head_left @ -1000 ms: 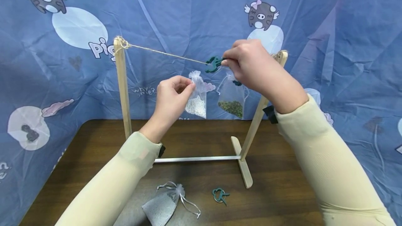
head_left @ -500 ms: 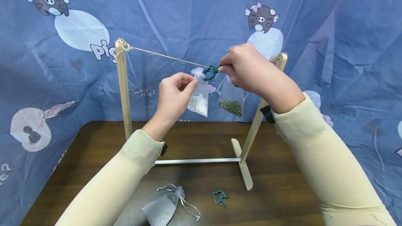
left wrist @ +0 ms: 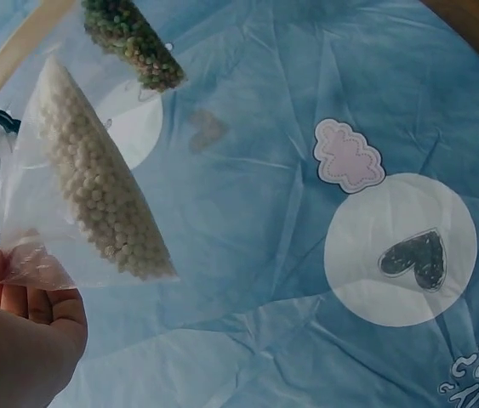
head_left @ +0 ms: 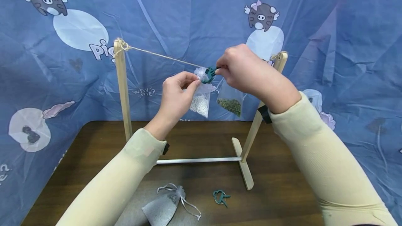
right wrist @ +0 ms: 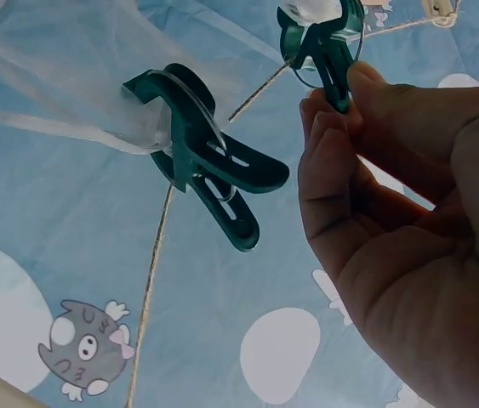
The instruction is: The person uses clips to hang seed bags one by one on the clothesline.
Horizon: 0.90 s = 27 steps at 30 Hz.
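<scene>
Between thumb and fingers, my left hand point(head_left: 177, 97) pinches the upper part of a sheer drawstring bag point(head_left: 200, 104) of white beads. My right hand point(head_left: 248, 70) pinches the handles of a dark green clip point(head_left: 209, 75), whose mouth is at the gathered neck of that bag, by the twine point(head_left: 163, 55). To the right, another sheer bag point(head_left: 230, 105) with green grains hangs from the twine by a second green clip point(right wrist: 196, 144), seen in the right wrist view. The left wrist view has the white beads point(left wrist: 103, 187) close up.
The twine runs between two wooden posts point(head_left: 123, 90) joined low down by a white rod point(head_left: 199, 160). On the brown table point(head_left: 276, 177) lie a grey-filled drawstring bag point(head_left: 161, 205) and a loose green clip point(head_left: 221, 197). Behind hangs a blue printed cloth point(head_left: 201, 9).
My left hand has raised the white-bead bag's neck slightly up and right. My right hand has brought the clip down and left, from apart to around the bag's neck.
</scene>
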Motion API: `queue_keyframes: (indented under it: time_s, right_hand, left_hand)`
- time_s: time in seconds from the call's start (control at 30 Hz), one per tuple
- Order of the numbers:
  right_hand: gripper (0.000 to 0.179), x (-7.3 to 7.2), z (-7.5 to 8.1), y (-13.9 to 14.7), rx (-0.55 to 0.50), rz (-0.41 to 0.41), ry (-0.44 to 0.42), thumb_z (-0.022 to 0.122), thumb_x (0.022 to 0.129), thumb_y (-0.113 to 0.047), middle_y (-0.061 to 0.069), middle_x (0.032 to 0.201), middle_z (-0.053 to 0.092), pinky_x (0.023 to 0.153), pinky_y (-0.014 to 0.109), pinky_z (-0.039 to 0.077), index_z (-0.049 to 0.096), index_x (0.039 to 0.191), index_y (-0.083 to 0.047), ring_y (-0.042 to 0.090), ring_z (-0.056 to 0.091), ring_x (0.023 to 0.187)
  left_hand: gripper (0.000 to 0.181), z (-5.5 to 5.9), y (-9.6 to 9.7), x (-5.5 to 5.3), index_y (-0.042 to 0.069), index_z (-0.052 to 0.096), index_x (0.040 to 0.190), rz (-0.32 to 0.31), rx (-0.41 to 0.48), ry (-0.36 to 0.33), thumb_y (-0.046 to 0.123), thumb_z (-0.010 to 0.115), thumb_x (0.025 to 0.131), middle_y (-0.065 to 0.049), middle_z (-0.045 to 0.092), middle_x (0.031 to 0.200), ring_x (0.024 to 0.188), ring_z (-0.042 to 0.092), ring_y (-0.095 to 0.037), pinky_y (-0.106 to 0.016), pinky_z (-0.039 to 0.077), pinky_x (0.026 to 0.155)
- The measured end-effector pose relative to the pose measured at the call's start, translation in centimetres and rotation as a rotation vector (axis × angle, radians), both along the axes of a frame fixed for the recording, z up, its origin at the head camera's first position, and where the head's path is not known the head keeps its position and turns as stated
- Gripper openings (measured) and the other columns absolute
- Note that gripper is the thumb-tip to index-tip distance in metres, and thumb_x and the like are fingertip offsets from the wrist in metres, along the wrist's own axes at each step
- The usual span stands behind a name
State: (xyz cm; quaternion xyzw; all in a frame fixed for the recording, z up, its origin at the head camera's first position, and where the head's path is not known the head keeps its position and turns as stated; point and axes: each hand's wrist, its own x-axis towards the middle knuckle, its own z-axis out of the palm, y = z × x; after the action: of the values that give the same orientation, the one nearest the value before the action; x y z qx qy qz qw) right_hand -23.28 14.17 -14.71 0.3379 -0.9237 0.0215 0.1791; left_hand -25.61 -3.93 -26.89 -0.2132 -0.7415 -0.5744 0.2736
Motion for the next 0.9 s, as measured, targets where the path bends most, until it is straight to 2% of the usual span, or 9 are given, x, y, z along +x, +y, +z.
queue_keyframes:
  time_s: [0.2, 0.37, 0.47, 0.9]
  right_hand:
    - [0.017, 0.0, -0.3, -0.3, -0.008, 0.011, -0.022, 0.066, 0.101, -0.010, 0.018, 0.087, 0.071, 0.067, 0.038, 0.052, 0.078, 0.100, 0.003, 0.027, 0.062, 0.074]
    - [0.022, 0.1, -0.6, -0.2, 0.001, -0.026, -0.077, 0.071, 0.100, -0.017, 0.017, 0.093, 0.064, 0.071, 0.038, 0.050, 0.075, 0.107, 0.003, 0.027, 0.057, 0.079]
    - [0.026, 0.2, -0.6, -0.2, -0.003, -0.022, -0.090, 0.073, 0.098, -0.020, 0.016, 0.097, 0.064, 0.072, 0.039, 0.051, 0.074, 0.111, 0.003, 0.026, 0.057, 0.080]
    - [0.034, 0.5, -1.1, 0.1, -0.046, 0.076, -0.030, 0.078, 0.093, -0.021, 0.017, 0.103, 0.070, 0.081, 0.042, 0.057, 0.073, 0.117, 0.002, 0.028, 0.065, 0.090]
  left_hand:
    - [0.008, -0.2, -0.4, 0.1, -0.002, 0.075, 0.097, 0.012, 0.001, 0.006, 0.005, 0.072, 0.097, -0.016, 0.077, 0.090, 0.081, 0.072, -0.026, -0.022, 0.051, 0.072]
    - [0.008, -0.4, -0.6, 0.0, -0.002, 0.075, 0.095, 0.008, -0.003, 0.003, 0.006, 0.072, 0.097, -0.016, 0.077, 0.088, 0.076, 0.068, -0.020, -0.019, 0.049, 0.069]
    - [0.009, -0.7, -0.7, -0.1, -0.001, 0.075, 0.095, 0.013, -0.016, -0.005, 0.008, 0.072, 0.097, -0.015, 0.076, 0.087, 0.073, 0.063, -0.017, -0.020, 0.048, 0.068]
    - [0.010, -1.3, -0.9, 0.1, 0.001, 0.076, 0.099, -0.003, -0.029, -0.087, 0.009, 0.071, 0.098, -0.015, 0.078, 0.092, 0.079, 0.069, -0.019, -0.024, 0.053, 0.073]
